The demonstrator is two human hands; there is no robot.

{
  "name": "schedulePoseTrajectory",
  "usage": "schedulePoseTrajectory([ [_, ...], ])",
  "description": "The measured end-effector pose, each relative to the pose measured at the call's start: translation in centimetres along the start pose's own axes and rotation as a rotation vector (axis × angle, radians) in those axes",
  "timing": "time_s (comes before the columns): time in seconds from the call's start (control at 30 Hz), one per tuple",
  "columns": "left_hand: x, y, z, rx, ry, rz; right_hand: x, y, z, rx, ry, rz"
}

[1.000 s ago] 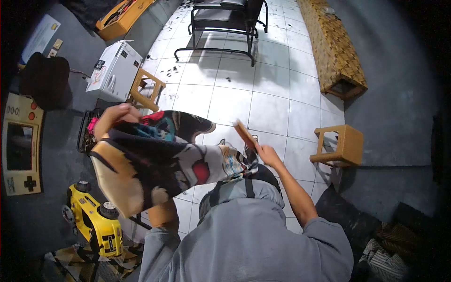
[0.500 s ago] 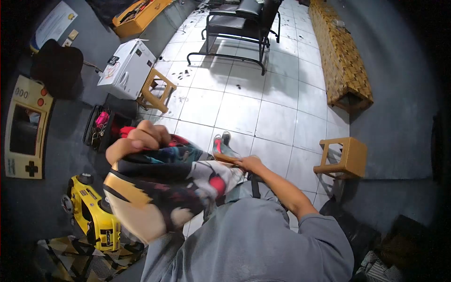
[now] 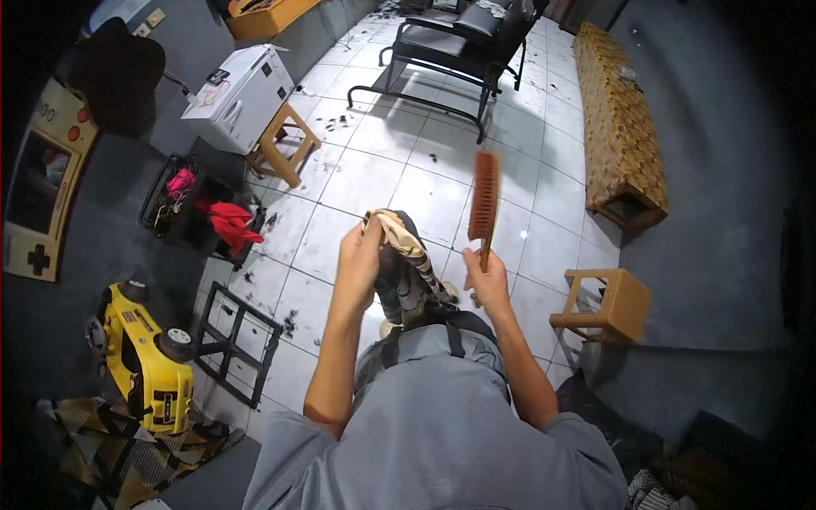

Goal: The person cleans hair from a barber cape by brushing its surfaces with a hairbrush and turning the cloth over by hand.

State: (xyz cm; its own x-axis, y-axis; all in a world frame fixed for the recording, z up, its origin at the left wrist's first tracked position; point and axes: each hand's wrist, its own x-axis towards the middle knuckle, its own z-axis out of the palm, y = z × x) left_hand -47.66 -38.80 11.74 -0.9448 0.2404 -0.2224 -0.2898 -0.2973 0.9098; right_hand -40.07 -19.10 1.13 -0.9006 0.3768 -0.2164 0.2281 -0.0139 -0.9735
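Note:
My left hand (image 3: 359, 257) pinches the top edge of a patterned cloth (image 3: 401, 236), which hangs down in front of my legs. Its cream and dark print shows, but much of the cloth is narrow and edge-on to me. In my right hand (image 3: 488, 282) is a long brush (image 3: 484, 197) with reddish-brown bristles, gripped by its wooden handle and pointing upward. The bristles face left, toward the cloth, with a gap between the two.
Dark hair clumps dot the white tiled floor (image 3: 365, 178). A reclining chair (image 3: 450, 42) stands ahead. Small stools (image 3: 625, 304) and a woven bench (image 3: 620, 127) are on the right. Left are a white mini fridge (image 3: 242, 98), a yellow toy car (image 3: 153, 365) and a black frame (image 3: 238, 340).
The cloth, earlier spread out at left, now hangs narrower in front of me. My left hand moved right. My right hand rose with the brush, which now points upward.

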Motion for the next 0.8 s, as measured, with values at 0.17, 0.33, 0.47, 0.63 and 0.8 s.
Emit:
schedulePoseTrajectory([
  [0.17, -2.3, -3.3, 0.8, -0.369, 0.056, -0.107, -5.5, -3.9, 4.4, 0.190, -0.188, -0.175],
  [0.33, -4.6, -6.5, 0.1, -0.431, -0.055, -0.173, -7.7, -2.9, 6.3, 0.027, -0.130, -0.182],
  [0.47, -5.7, -6.9, 0.6, -0.491, -0.063, -0.142, -8.8, -3.6, 6.1, -0.147, 0.014, -0.071],
  [0.63, -6.4, -7.7, -0.6, -0.319, -0.068, -0.225, -9.2, -2.7, 4.2, -0.095, -0.123, 0.006],
  [0.8, -5.7, -7.1, -0.1, -0.254, -0.022, -0.188, -7.4, -2.3, 3.4, 0.036, -0.257, -0.079],
])
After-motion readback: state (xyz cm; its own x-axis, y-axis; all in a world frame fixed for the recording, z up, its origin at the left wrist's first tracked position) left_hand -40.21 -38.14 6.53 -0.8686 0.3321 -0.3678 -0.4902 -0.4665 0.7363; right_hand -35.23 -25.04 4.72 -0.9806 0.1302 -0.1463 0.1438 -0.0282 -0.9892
